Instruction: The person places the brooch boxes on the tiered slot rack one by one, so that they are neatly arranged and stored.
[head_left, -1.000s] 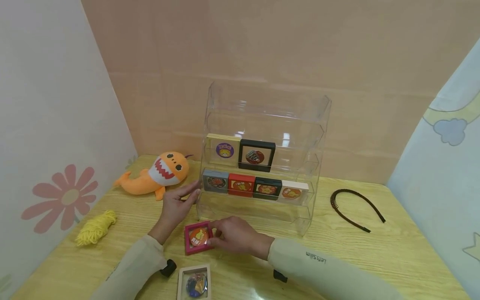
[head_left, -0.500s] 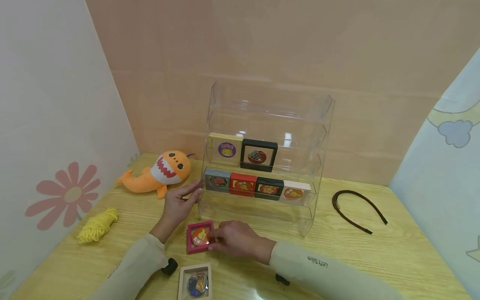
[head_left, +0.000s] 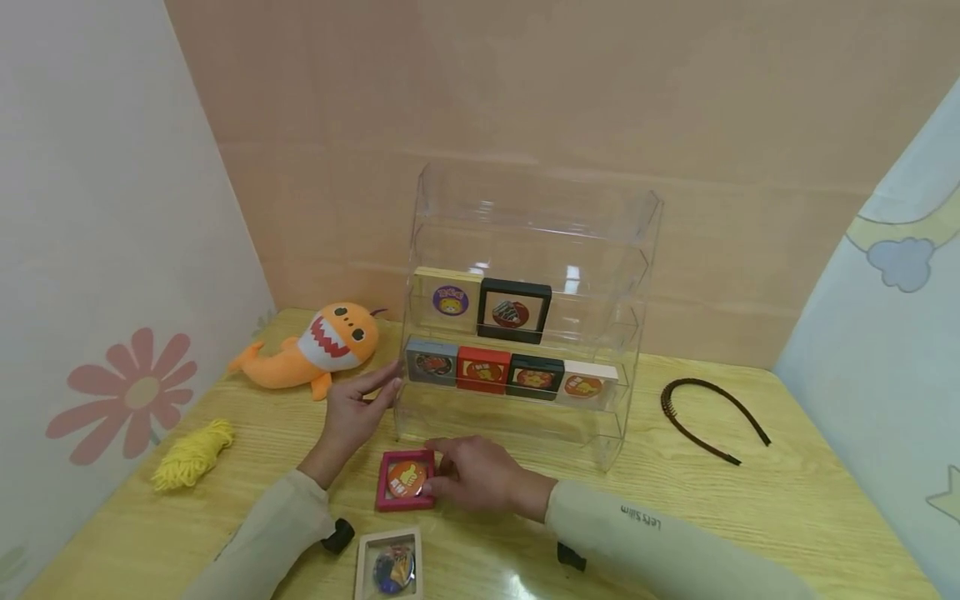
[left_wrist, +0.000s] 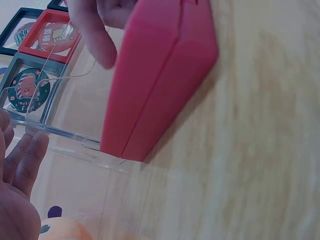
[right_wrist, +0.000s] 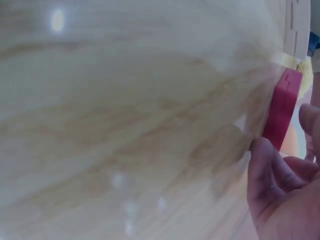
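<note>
In the head view my right hand (head_left: 480, 475) pinches the right edge of a pink display frame (head_left: 381, 482). Inside the frame is a round orange badge (head_left: 405, 480) with a yellow thumbs-up. The wrist views show this frame (left_wrist: 160, 80) edge-on, with right-hand fingers (right_wrist: 267, 172) at its side. A clear acrylic rack (head_left: 517, 425) stands behind it. Fairly straight fingers of my left hand (head_left: 352, 421) touch the rack's left side. Six framed badges stand on two tiers, among them a red frame (head_left: 483, 387) and a black frame (head_left: 534, 335).
A beige frame (head_left: 362, 567) with a dark round badge lies near the front edge. An orange shark plush (head_left: 285, 367) and a yellow yarn bundle (head_left: 193, 457) sit at left. A brown headband (head_left: 675, 417) lies right of the rack.
The pink frame has shifted slightly right and toward me and turned a little, with my right hand moving along. My left hand stays at the rack's side.
</note>
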